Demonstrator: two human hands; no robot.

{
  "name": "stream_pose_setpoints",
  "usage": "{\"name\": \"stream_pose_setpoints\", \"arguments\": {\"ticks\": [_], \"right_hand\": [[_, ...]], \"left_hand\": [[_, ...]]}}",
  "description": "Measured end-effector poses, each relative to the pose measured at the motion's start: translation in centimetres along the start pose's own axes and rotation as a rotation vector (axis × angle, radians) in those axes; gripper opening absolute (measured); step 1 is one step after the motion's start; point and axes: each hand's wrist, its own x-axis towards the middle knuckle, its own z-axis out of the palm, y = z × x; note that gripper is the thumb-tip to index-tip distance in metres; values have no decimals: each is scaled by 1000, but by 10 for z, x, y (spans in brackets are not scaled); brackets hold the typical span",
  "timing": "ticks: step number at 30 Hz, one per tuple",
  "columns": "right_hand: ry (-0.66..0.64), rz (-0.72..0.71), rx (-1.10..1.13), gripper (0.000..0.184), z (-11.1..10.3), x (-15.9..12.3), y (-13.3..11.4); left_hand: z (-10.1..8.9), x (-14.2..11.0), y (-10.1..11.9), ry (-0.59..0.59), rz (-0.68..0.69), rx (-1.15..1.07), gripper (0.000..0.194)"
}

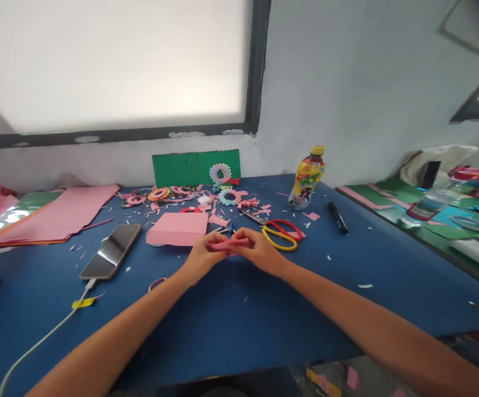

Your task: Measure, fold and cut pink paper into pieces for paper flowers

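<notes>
Between my two hands is a small folded strip of pink paper (232, 243), held just above the blue table (239, 320). My left hand (207, 249) pinches its left end, and my right hand (259, 249) grips the right end. The fingers cover both ends, so the exact shape of the fold is partly hidden. Close beyond my left hand lies a larger pink paper piece (179, 229) with a crease along its front. Scissors (281, 234) with red and yellow handles rest just past my right hand, their blades pointing to the far left.
Paper scraps and gear-shaped paper rings (229, 197) litter the back, before a green board (196, 168). A phone (111, 252) on a white cable (43, 343) and pink sheets (57, 215) lie left. A drink bottle (307, 179) and black marker (338, 218) are right.
</notes>
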Motion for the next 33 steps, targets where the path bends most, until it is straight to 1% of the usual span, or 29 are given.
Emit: {"name": "stream_pose_setpoints", "arguments": {"ticks": [2, 4, 9, 12, 16, 17, 21, 22, 23, 27, 28, 30, 33], "right_hand": [[52, 48, 164, 22, 9, 2, 10], [89, 91, 265, 26, 16, 3, 14], [120, 125, 343, 34, 23, 4, 8], [135, 109, 288, 39, 22, 5, 5], [170, 73, 178, 40, 19, 6, 10], [187, 61, 168, 40, 19, 6, 11], [263, 30, 165, 46, 18, 7, 15], [279, 29, 165, 45, 18, 7, 15], [296, 30, 163, 42, 18, 8, 15], [360, 42, 171, 24, 20, 8, 14], [373, 46, 186, 20, 21, 8, 15], [392, 61, 224, 18, 24, 9, 15], [401, 91, 281, 23, 28, 10, 16]], "left_hand": [[2, 1, -3, 24, 0, -45, 30], [5, 1, -4, 43, 1, -79, 35], [13, 1, -2, 44, 3, -117, 34], [17, -1, 2, 44, 8, -103, 33], [19, -3, 3, 63, 16, -56, 26], [19, -3, 2, 71, 15, -47, 28], [21, -2, -1, 106, 2, -46, 52], [21, -2, -1, 110, -1, -48, 53], [22, -2, -1, 111, -3, -46, 50], [24, -1, -1, 101, -18, -31, 20], [25, -2, 0, 100, -21, -32, 17], [26, -2, 1, 103, -22, -40, 16], [28, -2, 2, 94, -20, -59, 13]]}}
